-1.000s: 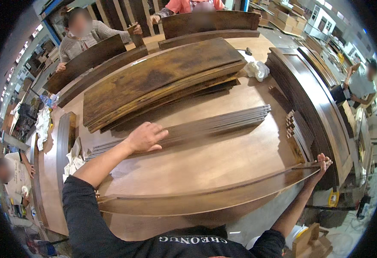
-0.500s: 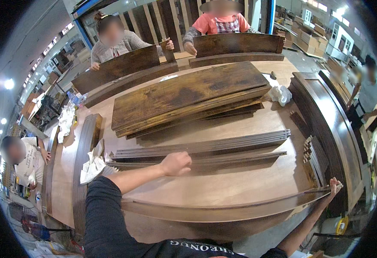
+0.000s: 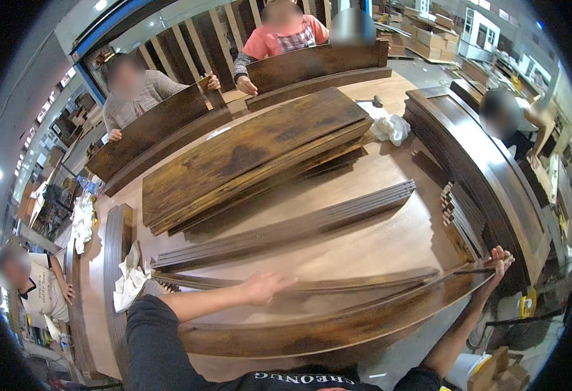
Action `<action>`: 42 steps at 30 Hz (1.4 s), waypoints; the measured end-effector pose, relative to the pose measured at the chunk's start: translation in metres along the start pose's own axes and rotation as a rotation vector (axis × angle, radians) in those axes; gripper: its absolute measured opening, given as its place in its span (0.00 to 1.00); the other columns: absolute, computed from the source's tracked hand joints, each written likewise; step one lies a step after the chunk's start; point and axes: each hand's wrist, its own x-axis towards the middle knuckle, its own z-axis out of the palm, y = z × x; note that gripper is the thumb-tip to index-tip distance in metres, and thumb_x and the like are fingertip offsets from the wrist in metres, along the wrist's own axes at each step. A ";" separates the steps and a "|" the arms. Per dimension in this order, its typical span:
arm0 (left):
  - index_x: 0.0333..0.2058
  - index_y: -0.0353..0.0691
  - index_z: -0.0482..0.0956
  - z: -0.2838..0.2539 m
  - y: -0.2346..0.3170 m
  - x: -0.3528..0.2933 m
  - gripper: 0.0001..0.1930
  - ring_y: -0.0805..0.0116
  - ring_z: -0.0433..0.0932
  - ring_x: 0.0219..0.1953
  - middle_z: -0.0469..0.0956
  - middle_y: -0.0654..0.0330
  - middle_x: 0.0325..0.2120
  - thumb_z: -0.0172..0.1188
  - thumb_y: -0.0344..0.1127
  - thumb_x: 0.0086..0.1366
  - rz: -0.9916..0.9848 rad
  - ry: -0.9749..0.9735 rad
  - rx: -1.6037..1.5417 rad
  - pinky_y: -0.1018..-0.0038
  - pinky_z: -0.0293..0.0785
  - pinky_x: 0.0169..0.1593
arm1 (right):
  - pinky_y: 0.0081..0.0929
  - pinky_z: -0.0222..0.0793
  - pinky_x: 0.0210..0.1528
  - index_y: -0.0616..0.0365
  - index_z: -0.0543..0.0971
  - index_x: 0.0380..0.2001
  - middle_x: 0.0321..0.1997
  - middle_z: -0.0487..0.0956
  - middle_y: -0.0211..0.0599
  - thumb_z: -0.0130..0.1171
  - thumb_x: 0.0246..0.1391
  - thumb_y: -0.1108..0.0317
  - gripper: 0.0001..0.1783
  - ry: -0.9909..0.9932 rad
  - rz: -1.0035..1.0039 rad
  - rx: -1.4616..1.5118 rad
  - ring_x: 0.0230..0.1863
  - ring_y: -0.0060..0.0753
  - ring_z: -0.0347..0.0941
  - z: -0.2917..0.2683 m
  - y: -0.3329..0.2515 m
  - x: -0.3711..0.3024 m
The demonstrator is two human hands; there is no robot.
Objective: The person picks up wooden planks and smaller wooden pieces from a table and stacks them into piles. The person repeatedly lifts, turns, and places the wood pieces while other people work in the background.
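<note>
A long dark-brown wooden board lies along the near side of the table, in front of my body. My right hand is closed round its right end. My left hand is smeared by motion above a thin dark wooden strip, which lies between that board and a stack of similar strips. Whether the left fingers touch the strip is unclear. Crumpled white cloth sits left of my left forearm.
A pile of broad brown panels fills the table's middle. Bundled short strips and a large framed panel stand at right. Two people hold boards across the table; others are at left and right. A white plastic bag lies far right.
The view has shifted. The thin strip now lies nearer me, farther from the stack. My left hand has opened out into a blur from a fist. The near board shows more of its face.
</note>
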 end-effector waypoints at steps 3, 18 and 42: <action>0.65 0.56 0.54 -0.044 0.030 0.008 0.41 0.48 0.73 0.45 0.71 0.42 0.43 0.51 0.23 0.50 0.018 -0.025 -0.058 0.59 0.72 0.47 | 0.28 0.59 0.58 0.53 0.64 0.56 0.56 0.70 0.35 0.48 0.59 0.60 0.23 -0.014 -0.009 0.008 0.59 0.31 0.63 -0.015 0.006 0.009; 0.47 0.39 0.70 -0.177 0.157 -0.157 0.36 0.57 0.73 0.33 0.67 0.52 0.33 0.68 0.43 0.34 -0.097 0.679 0.340 0.65 0.69 0.34 | 0.33 0.55 0.57 0.59 0.63 0.48 0.46 0.63 0.35 0.56 0.52 0.61 0.23 -0.061 -0.169 -0.186 0.50 0.31 0.60 -0.002 0.024 0.028; 0.52 0.41 0.70 -0.193 0.168 -0.077 0.42 0.57 0.74 0.28 0.71 0.56 0.26 0.71 0.56 0.38 -0.033 0.869 0.575 0.64 0.70 0.32 | 0.28 0.39 0.70 0.76 0.30 0.63 0.70 0.42 0.62 0.65 0.37 0.37 0.73 -0.477 0.301 -0.383 0.72 0.49 0.39 0.114 0.007 -0.015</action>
